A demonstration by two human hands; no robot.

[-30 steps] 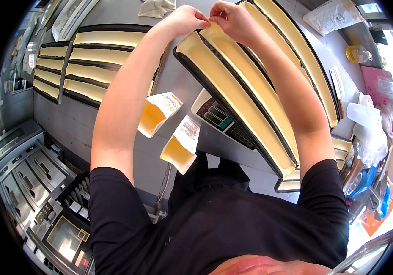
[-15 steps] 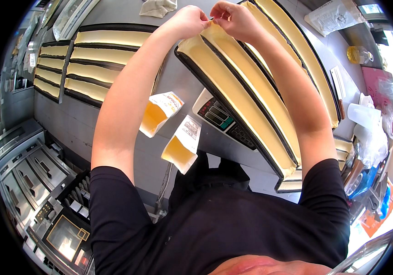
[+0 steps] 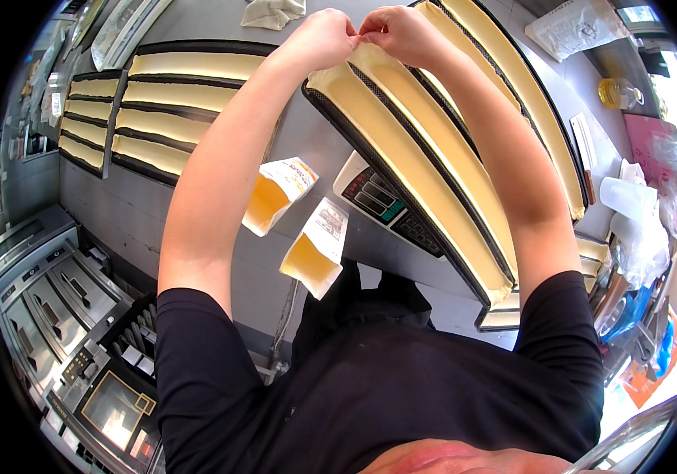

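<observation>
Long strips of pale yellow dough line the troughs of a black perforated baguette tray in front of me. At the tray's far end, my left hand and my right hand meet over the end of one strip. Both have thumb and fingers pinched together on the dough's edge. The fingertips nearly touch each other, and the bit of dough between them is mostly hidden. Under the tray's near-left side sits a digital scale, partly covered.
Two open cartons holding yellow stuff stand left of the scale. More dough-lined trays lie at left, another at right. A cloth lies at the back; an oil bottle and plastic bags stand right.
My two hands have drawn slightly closer together at the strip's far end, the right shifting a little to the left. Both stay pinched. The trays and cartons stay in place.
</observation>
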